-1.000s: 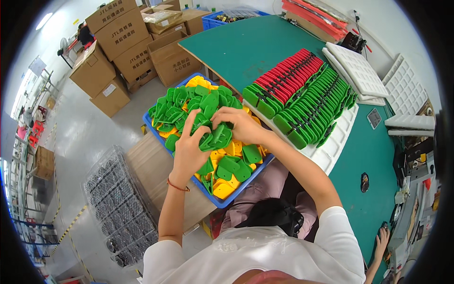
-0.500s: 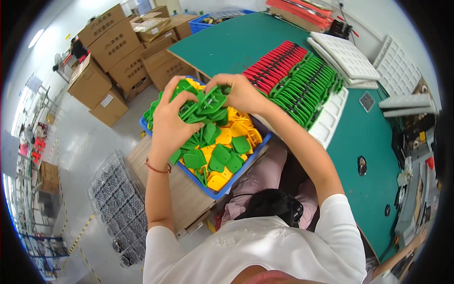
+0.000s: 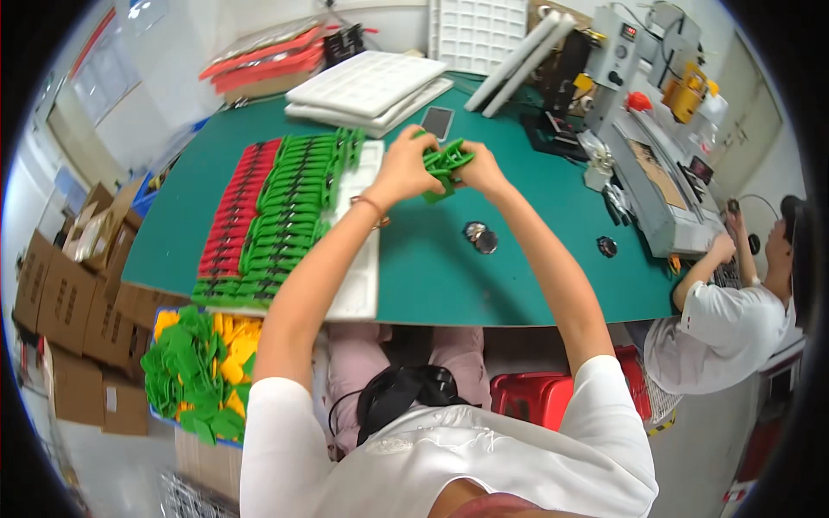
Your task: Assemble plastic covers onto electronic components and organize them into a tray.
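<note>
A cluster of green pieces (image 3: pixel 447 161) is held at the upper centre of the frame, over the tabletop (image 3: pixel 553 259). It is clasped on its left by the left hand (image 3: pixel 406 169), fingers half curled, and on its right by the right hand (image 3: pixel 479 169), that grip being partly hidden. Two-handed gathering seems to be in hand; even pressure is called for next, lest pieces be dropped.

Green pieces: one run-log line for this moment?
left hand: holding green pieces | right hand: holding same pieces | under them: green tabletop | nearby: white tray
</note>
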Available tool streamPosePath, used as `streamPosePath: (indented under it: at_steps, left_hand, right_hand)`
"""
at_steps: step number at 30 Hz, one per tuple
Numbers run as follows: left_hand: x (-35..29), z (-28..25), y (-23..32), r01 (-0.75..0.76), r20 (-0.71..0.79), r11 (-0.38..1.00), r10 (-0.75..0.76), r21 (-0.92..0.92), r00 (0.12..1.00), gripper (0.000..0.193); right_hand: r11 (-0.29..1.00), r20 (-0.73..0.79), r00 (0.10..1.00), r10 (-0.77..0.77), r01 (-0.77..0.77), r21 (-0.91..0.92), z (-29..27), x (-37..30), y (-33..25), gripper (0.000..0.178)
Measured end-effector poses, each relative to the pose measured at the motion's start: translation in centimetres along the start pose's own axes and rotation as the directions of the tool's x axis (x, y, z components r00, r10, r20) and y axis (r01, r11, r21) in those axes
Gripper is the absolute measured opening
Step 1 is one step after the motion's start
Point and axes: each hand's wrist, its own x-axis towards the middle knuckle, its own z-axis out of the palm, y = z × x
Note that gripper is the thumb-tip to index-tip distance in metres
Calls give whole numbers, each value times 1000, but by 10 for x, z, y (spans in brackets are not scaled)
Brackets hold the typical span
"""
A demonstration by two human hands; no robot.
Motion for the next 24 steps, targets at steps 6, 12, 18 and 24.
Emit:
streamPosePath:
  at_steps: [6, 12, 18, 24]
  left_hand:
    - [41, 97, -26, 43, 273, 999, -50, 31, 961, 72]
    - [23, 61, -54, 8, 199, 982, -47, 191, 979, 72]
    - [-87, -116, 12, -56, 267, 915, -57, 400, 962, 41]
    - [-244, -251, 60, 352, 129, 633, -585, 690, 801, 58]
  right_hand:
    - [962, 52, 961, 271, -272, 12, -53, 10, 71, 38]
    - [906, -46, 919, 390, -393, -156, -66, 19, 88, 59]
    - [615, 138, 973, -187, 225, -756, -16, 8, 45, 56]
    - [703, 683, 552, -478, 707, -79, 129, -57, -92, 59]
